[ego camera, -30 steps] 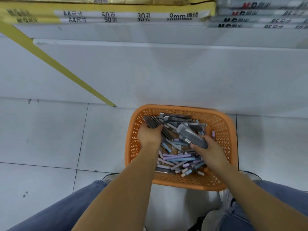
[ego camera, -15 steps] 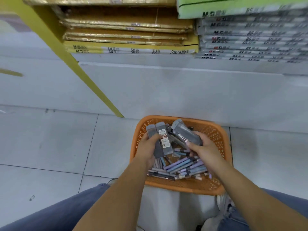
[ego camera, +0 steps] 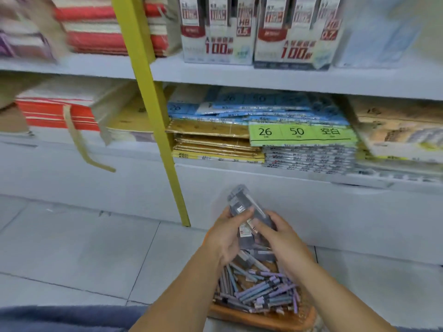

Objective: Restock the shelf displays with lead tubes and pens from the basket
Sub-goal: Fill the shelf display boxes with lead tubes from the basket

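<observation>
Both hands hold a bunch of grey lead tubes (ego camera: 242,207) above the orange basket (ego camera: 261,318). My left hand (ego camera: 227,232) grips the bunch from the left, thumb across the top. My right hand (ego camera: 279,232) grips it from the right, fingers curled round the tubes. The basket sits on the floor below my forearms and holds several purple and blue pens (ego camera: 261,291) plus more grey tubes. On the upper shelf stand two lead-tube display boxes (ego camera: 217,32) with red "100" print.
A yellow shelf post (ego camera: 155,111) slants down to the floor left of my hands. The lower shelf holds stacked notebook packs, with a green label (ego camera: 299,133) reading 26 and 50. Red and white stacks (ego camera: 60,111) lie at left. Grey floor tiles (ego camera: 72,248) spread left of the basket.
My head has tilted up, bringing the shelves into view. Both hands lifted out of the basket and came together, joining their lead tubes into one bunch.
</observation>
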Action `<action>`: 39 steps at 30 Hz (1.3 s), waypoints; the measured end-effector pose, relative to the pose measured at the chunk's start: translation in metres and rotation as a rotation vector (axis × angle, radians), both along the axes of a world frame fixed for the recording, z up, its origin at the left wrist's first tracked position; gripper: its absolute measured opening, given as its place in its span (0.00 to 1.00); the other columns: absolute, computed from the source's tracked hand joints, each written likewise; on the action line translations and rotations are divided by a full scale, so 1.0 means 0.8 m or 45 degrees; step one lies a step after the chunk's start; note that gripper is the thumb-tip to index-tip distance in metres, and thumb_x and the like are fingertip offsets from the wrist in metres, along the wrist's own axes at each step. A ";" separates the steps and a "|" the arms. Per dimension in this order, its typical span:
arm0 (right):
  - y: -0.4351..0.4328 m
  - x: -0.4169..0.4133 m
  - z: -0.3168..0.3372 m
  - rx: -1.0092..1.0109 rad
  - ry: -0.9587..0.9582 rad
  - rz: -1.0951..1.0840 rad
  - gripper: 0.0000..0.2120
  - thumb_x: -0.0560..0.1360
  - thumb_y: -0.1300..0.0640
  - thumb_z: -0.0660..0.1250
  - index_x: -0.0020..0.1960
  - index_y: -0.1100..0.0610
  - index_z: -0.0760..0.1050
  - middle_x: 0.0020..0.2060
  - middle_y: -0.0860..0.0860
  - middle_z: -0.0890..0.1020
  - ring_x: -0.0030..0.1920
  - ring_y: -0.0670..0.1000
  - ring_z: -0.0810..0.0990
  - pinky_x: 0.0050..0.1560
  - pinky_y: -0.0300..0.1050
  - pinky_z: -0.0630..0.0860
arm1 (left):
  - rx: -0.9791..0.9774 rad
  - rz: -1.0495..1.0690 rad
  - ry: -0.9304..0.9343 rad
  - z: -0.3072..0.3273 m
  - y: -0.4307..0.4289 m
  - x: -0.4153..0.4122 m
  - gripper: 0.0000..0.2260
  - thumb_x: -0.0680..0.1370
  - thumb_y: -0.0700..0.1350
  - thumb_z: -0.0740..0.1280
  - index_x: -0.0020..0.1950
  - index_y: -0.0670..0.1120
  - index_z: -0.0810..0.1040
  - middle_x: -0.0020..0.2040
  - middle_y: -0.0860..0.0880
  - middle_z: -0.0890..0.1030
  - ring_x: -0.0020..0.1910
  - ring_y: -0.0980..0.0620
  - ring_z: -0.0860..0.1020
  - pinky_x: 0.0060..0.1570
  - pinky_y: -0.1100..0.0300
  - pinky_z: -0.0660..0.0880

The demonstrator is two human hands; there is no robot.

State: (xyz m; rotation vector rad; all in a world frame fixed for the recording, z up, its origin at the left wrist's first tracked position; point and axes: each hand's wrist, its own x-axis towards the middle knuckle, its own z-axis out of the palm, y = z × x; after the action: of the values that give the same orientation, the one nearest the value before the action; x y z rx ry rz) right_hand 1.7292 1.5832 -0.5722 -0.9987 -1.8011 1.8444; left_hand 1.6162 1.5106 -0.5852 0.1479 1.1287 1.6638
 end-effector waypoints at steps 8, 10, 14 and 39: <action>0.034 0.003 0.132 0.277 0.111 0.124 0.03 0.78 0.61 0.66 0.49 0.62 0.75 0.39 0.52 0.86 0.39 0.50 0.85 0.40 0.41 0.81 | 0.153 -0.044 0.356 0.134 -0.008 -0.028 0.23 0.67 0.44 0.77 0.61 0.47 0.79 0.54 0.43 0.85 0.48 0.45 0.84 0.47 0.48 0.82; 0.047 0.003 0.168 0.340 0.156 0.174 0.02 0.79 0.63 0.64 0.51 0.61 0.73 0.42 0.53 0.86 0.39 0.52 0.85 0.40 0.42 0.81 | 0.183 -0.073 0.418 0.170 -0.009 -0.036 0.23 0.67 0.46 0.77 0.61 0.49 0.79 0.51 0.46 0.86 0.45 0.49 0.85 0.41 0.53 0.82; 0.056 -0.004 0.230 0.576 0.158 0.199 0.18 0.82 0.57 0.58 0.59 0.33 0.74 0.41 0.44 0.82 0.34 0.42 0.78 0.35 0.34 0.74 | 0.197 -0.049 0.528 0.227 -0.003 -0.049 0.18 0.71 0.46 0.76 0.59 0.53 0.80 0.51 0.48 0.87 0.48 0.52 0.86 0.37 0.55 0.82; 0.074 -0.038 0.344 0.918 0.513 -0.029 0.28 0.72 0.59 0.72 0.57 0.29 0.67 0.45 0.37 0.84 0.44 0.37 0.83 0.34 0.31 0.77 | 0.353 0.234 0.799 0.298 0.028 -0.066 0.12 0.75 0.52 0.74 0.57 0.60 0.79 0.51 0.54 0.87 0.48 0.55 0.86 0.34 0.58 0.82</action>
State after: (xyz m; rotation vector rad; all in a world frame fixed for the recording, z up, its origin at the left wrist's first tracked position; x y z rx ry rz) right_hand 1.6988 1.6421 -0.2969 -0.3450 -1.9357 1.1070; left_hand 1.5638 1.5328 -0.3471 0.8092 1.3880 2.0010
